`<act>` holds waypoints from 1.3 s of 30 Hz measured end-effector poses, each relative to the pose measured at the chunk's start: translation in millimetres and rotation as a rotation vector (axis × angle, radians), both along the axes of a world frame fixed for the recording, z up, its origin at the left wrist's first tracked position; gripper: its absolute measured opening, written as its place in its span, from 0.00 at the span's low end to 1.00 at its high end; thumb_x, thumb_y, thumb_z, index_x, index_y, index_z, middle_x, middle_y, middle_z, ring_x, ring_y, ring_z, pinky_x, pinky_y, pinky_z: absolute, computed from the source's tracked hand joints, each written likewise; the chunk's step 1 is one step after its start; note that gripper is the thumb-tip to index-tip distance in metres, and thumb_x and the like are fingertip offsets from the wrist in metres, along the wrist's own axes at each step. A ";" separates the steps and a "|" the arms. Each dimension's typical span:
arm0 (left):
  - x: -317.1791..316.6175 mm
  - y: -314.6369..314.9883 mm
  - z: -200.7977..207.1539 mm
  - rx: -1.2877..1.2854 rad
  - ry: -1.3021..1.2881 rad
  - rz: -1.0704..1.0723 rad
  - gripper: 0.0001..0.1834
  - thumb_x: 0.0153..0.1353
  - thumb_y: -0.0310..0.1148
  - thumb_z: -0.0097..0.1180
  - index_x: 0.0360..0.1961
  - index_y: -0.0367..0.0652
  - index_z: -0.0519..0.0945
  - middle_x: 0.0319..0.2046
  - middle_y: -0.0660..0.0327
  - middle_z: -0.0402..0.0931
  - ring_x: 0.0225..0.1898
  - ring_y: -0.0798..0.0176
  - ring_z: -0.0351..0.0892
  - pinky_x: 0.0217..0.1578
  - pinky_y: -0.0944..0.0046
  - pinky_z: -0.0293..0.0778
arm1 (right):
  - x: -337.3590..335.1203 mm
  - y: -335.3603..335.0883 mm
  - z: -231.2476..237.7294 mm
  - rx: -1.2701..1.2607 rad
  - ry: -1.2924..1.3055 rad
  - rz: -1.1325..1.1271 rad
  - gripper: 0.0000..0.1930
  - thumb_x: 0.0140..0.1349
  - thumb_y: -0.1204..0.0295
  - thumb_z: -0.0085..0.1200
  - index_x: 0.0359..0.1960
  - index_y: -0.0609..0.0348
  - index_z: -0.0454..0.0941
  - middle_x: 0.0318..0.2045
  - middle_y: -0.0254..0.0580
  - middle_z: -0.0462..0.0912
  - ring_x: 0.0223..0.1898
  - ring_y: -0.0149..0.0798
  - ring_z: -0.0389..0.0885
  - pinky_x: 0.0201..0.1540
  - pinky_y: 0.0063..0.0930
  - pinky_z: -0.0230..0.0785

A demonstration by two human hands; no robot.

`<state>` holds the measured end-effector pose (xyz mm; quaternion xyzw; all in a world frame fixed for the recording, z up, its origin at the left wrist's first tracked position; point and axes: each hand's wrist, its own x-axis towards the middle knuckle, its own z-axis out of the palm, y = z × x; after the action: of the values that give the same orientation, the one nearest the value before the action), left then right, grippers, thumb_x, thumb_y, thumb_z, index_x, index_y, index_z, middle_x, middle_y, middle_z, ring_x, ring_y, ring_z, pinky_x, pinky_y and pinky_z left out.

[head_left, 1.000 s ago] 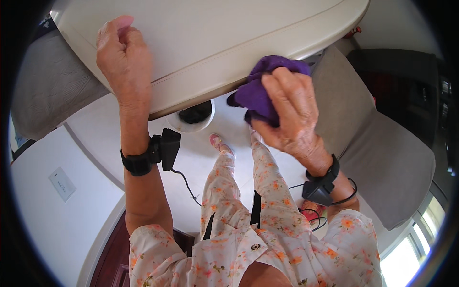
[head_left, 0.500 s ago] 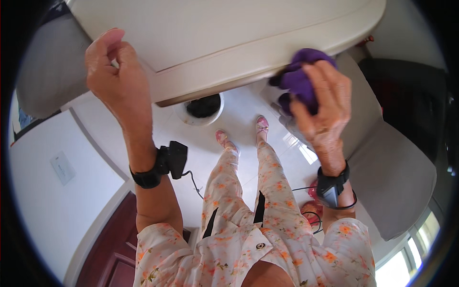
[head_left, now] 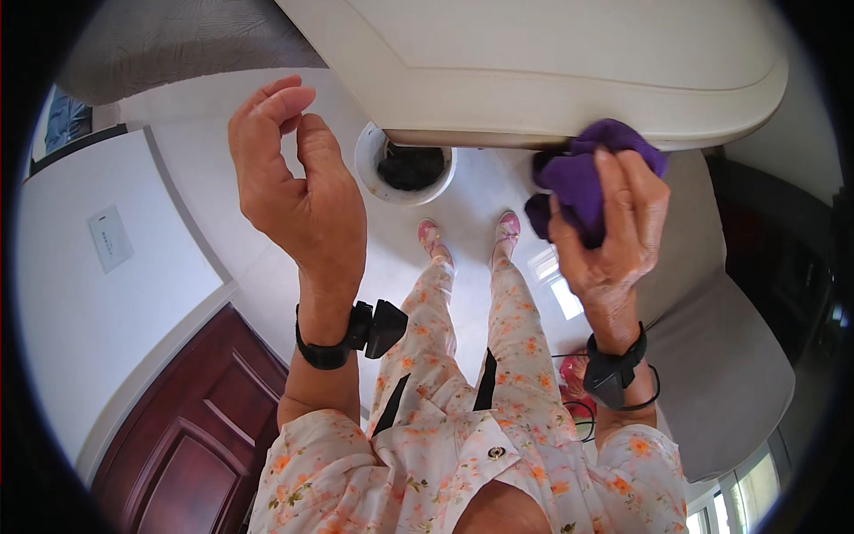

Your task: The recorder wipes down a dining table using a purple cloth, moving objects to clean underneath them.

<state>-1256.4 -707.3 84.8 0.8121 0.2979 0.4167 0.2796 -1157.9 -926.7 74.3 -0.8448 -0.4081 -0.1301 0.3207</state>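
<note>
My right hand (head_left: 618, 222) grips a bunched purple cloth (head_left: 576, 185). The cloth lies against the near edge of a cream-coloured tabletop (head_left: 569, 98), on the right. Part of the cloth is hidden behind my fingers. Off the table's left corner, my left hand (head_left: 298, 196) hangs in the air with nothing in it. Its fingers are loosely curled and the thumb stands apart from them. Below the corner, a white bucket (head_left: 366, 173) on the floor holds something black (head_left: 412, 166).
A grey padded seat (head_left: 712, 365) stands to the right, and grey upholstery (head_left: 178, 44) is at the far left. A white surface (head_left: 133, 294) and a dark red panelled door (head_left: 200, 427) are on the left. Pale tiles (head_left: 249, 214) cover the floor.
The view has shifted, so the table sits further right and more of the bucket shows. My left hand has gone from over the tabletop's left side to beside its corner. The right hand keeps the cloth.
</note>
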 end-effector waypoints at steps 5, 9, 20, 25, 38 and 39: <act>-15.4 4.0 -5.1 -0.010 0.025 0.022 0.11 0.56 0.12 0.49 0.37 0.36 0.79 0.43 0.56 0.79 0.40 0.63 0.79 0.42 0.67 0.75 | -12.6 22.5 -10.3 0.064 -0.027 0.061 0.30 0.33 0.76 0.62 0.46 0.71 0.79 0.48 0.51 0.75 0.44 0.52 0.73 0.48 0.41 0.69; -19.5 7.6 -4.0 -0.038 0.037 0.030 0.11 0.57 0.13 0.49 0.37 0.36 0.79 0.43 0.56 0.79 0.40 0.64 0.79 0.42 0.67 0.75 | -19.3 38.7 -7.5 0.066 0.004 0.124 0.31 0.32 0.74 0.63 0.46 0.70 0.79 0.49 0.52 0.74 0.45 0.51 0.72 0.46 0.40 0.69; -22.9 13.2 -14.8 -0.147 0.146 0.093 0.10 0.58 0.13 0.49 0.37 0.35 0.79 0.45 0.56 0.79 0.39 0.66 0.78 0.42 0.69 0.74 | -39.6 94.9 -11.9 0.107 0.278 0.262 0.35 0.31 0.74 0.66 0.51 0.65 0.78 0.49 0.47 0.75 0.45 0.48 0.75 0.46 0.40 0.70; -37.0 17.2 -15.8 -0.133 0.204 0.169 0.10 0.62 0.15 0.47 0.39 0.35 0.79 0.46 0.57 0.79 0.46 0.67 0.77 0.47 0.68 0.73 | -60.0 85.5 -20.5 0.336 0.607 0.311 0.30 0.39 0.74 0.66 0.50 0.64 0.77 0.50 0.45 0.75 0.44 0.49 0.74 0.47 0.38 0.72; -68.8 26.1 -48.5 -0.159 0.208 0.142 0.11 0.62 0.15 0.46 0.40 0.36 0.80 0.47 0.58 0.79 0.45 0.68 0.76 0.46 0.70 0.73 | 57.5 -79.2 -39.9 1.183 1.043 -0.475 0.21 0.71 0.60 0.43 0.57 0.63 0.71 0.49 0.46 0.81 0.48 0.43 0.80 0.57 0.40 0.71; -68.3 26.2 -50.1 -0.164 0.207 0.129 0.11 0.62 0.16 0.47 0.40 0.36 0.80 0.47 0.59 0.79 0.46 0.68 0.76 0.47 0.70 0.72 | 68.5 -76.8 -39.1 1.184 1.029 -0.480 0.21 0.71 0.60 0.43 0.57 0.63 0.71 0.49 0.46 0.81 0.48 0.43 0.80 0.57 0.40 0.71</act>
<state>-1324.7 -681.1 34.7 0.8042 0.4097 0.3222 0.2857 -1089.3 -1003.5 35.2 -0.5538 0.1181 0.0148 0.8241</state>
